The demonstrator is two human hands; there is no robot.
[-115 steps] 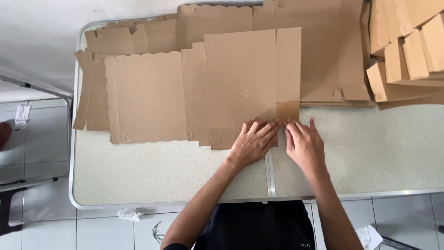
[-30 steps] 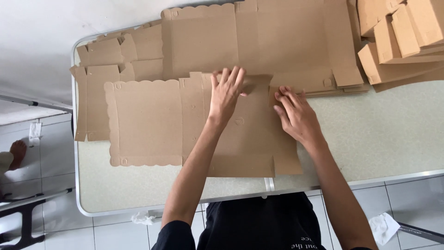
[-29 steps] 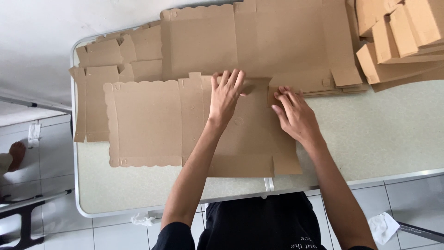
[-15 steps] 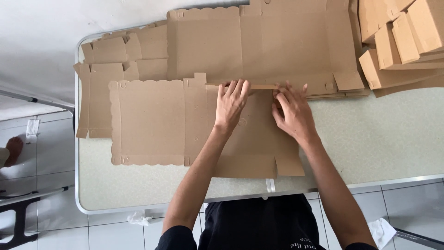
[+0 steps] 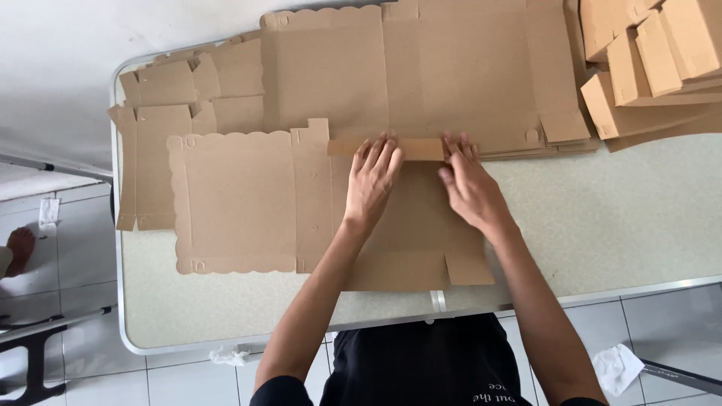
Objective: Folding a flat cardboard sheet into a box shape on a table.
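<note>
Nearest, at the bottom edge, a dark shirt (image 5: 421,361), two bare forearms reaching out over the near rim of a speckled pale tabletop (image 5: 602,225). On the tiled floor, a crumpled white scrap (image 5: 618,367) at the near right, another crumpled scrap (image 5: 228,355) just below the tabletop's near left edge, a bare foot (image 5: 19,246) of another person at the far left edge of view. On the tabletop, a flat die-cut cardboard blank (image 5: 248,203), scalloped along its left panel, lying spread out with its right part under both arms. Left hand (image 5: 372,183) pressed flat on that blank, fingers together and extended, fingertips resting on a narrow folded flap (image 5: 421,148) along the blank's far edge. Right hand (image 5: 468,186) just beside it, fingers slightly curled, tips pressing down on the right end of the same flap; neither hand clamped around anything, both bearing down open-palmed. Beyond the flap, touching or overlapped, a stack of larger flat cardboard blanks (image 5: 421,68) covering the far middle of the tabletop. To the far left, smaller flat cardboard pieces (image 5: 162,105) partly tucked under the near blank. At the far right corner, a pile of folded cardboard boxes (image 5: 654,60), leaning against one another.
</note>
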